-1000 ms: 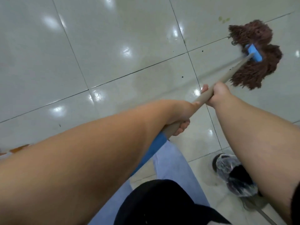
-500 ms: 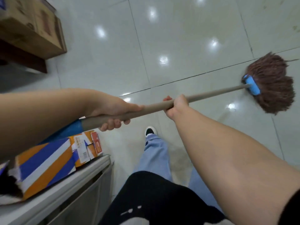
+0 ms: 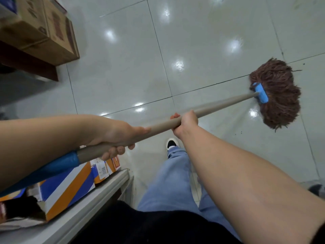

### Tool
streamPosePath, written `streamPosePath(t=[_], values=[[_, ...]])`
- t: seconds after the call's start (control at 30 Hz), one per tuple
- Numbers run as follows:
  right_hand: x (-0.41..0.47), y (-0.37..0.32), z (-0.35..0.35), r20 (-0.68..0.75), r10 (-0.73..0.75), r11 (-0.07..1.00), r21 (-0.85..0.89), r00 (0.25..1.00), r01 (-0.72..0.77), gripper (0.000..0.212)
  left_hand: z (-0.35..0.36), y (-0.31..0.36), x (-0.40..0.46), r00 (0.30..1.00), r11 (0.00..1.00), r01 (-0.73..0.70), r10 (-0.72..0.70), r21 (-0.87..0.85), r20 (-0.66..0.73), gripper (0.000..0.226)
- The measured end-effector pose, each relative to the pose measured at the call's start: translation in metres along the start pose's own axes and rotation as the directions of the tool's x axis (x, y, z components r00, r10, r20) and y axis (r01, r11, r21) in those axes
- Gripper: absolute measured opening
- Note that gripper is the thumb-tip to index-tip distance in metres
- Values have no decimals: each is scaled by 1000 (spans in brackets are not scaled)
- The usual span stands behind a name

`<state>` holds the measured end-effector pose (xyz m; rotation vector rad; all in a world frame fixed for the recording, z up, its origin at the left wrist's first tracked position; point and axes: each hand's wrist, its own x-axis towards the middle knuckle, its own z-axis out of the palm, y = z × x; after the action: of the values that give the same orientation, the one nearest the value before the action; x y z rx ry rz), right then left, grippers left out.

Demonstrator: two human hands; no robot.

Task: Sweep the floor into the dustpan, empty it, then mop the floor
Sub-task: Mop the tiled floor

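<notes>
Mopping looks to be the step in hand, both hands wrapped round the mop handle point(image 3: 219, 104), left hand point(image 3: 119, 136) near its blue end, right hand point(image 3: 185, 124) further down, the mop head point(image 3: 279, 95) on the tiled floor point(image 3: 131, 67) well ahead to the right, calling next for a drag across the tiles.

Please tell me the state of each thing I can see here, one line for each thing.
Mop head: strands spread, resting on the floor.
Mop handle: tilted, held by both hands.
Left hand: grips the handle near its blue end.
Right hand: grips the handle further down.
Floor: glossy.
Cardboard box: closed.
</notes>
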<state>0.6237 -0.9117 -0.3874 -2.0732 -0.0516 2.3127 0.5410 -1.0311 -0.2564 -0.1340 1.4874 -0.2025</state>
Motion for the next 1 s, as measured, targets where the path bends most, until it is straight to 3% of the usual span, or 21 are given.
streamPosePath(t=[0.37, 0.67, 0.77, 0.9, 1.0], values=[[52, -195, -28, -82, -172, 968, 173, 982, 184, 34, 3, 208, 5, 998, 996, -63, 65, 65, -16, 63], [76, -459, -84, -166, -231, 928, 257, 959, 268, 32, 38, 482, -28, 991, 982, -117, 125, 150, -41, 62], [75, -547, -109, -178, -226, 929, 258, 958, 267, 23, 58, 570, -42, 985, 974, -163, 170, 159, -34, 61], [72, -645, -137, -186, -193, 935, 263, 963, 238, 28, 81, 666, -62, 981, 968, -188, 194, 166, -19, 61], [70, -707, -151, -230, -176, 943, 241, 957, 231, 16, 92, 725, -79, 981, 968, -190, 194, 162, -8, 61]])
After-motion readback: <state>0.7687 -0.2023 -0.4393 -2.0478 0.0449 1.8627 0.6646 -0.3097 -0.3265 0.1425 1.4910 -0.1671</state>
